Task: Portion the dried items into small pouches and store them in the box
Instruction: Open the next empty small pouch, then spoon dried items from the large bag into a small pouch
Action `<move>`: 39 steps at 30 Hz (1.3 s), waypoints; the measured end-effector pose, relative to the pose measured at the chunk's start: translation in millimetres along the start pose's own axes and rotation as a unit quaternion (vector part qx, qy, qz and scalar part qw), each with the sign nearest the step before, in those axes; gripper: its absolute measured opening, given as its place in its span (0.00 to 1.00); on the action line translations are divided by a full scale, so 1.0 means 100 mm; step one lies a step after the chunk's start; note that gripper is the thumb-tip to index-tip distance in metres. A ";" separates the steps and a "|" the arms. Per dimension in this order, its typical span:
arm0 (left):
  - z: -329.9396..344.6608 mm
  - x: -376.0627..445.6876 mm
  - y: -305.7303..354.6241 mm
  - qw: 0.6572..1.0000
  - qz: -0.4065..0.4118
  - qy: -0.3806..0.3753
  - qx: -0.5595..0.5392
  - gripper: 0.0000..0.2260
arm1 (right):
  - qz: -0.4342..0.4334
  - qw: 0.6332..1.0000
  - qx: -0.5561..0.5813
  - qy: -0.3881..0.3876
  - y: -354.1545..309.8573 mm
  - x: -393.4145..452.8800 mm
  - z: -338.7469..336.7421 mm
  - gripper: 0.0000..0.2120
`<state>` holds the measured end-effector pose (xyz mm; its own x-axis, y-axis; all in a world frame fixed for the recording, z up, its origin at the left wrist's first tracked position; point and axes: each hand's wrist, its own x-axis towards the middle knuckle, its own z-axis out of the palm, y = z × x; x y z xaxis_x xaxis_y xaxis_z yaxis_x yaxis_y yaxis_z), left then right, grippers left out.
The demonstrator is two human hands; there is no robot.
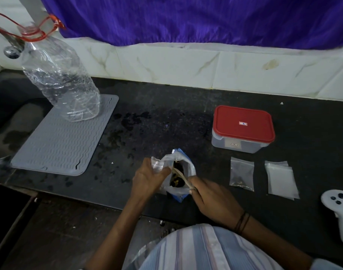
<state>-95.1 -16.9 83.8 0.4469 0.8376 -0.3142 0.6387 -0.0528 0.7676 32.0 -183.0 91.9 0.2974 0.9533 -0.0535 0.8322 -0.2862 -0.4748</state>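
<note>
Head view.

1. Bag (181, 172) of dried items: clear plastic liner in a blue outer pack, at the table's (166, 123) near edge, about midway along it. Long axis runs from the near edge toward the back wall; mouth open and facing up. Contents: dark and yellowish dried pieces (176, 180), not identifiable further.

2. Left hand (147, 178): back of hand up, fingers curled, its grip holding a small clear pouch (157, 164) against the bag's left rim.

3. Right hand (211, 195): reaches in from the near right, dark bands on the wrist. Its grip pinches the handle of a pale spoon-like stick (181, 177), which slants up and left into the bag's mouth.

4. Filled pouch (241, 173): clear, lying flat to the right of the bag, long axis toward the back edge; a few dark pieces at its near end.

5. Empty pouches (281, 179): clear, overlapping, flat, just right of the filled one.

6. Box (242, 129): clear body, red lid closed, behind the pouches toward the right rear. Contents cannot be told.

7. Grey ribbed mat (63, 137): left part of the table. A large clear plastic bottle (59, 78) stands on its far corner.

8. White handheld controller (340, 211): near right corner.
</note>
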 end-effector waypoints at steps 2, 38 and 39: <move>0.03 -0.01 0.03 1.000 -0.021 0.000 -0.024 0.23 | -0.001 1.000 0.000 0.021 0.01 0.02 0.02 0.11; 0.19 0.04 0.05 0.946 -0.065 -0.037 -0.316 0.15 | 0.246 0.875 0.410 0.080 0.07 0.04 0.07 0.12; 0.17 0.03 0.07 0.952 -0.051 -0.030 -0.299 0.15 | 0.242 0.873 0.414 0.091 0.07 0.03 0.06 0.12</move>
<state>-78.9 -24.2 78.2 0.4482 0.7877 -0.4228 0.2183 0.3622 0.9062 36.0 -181.4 83.1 0.6523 0.6875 -0.3190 -0.0115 -0.4118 -0.9112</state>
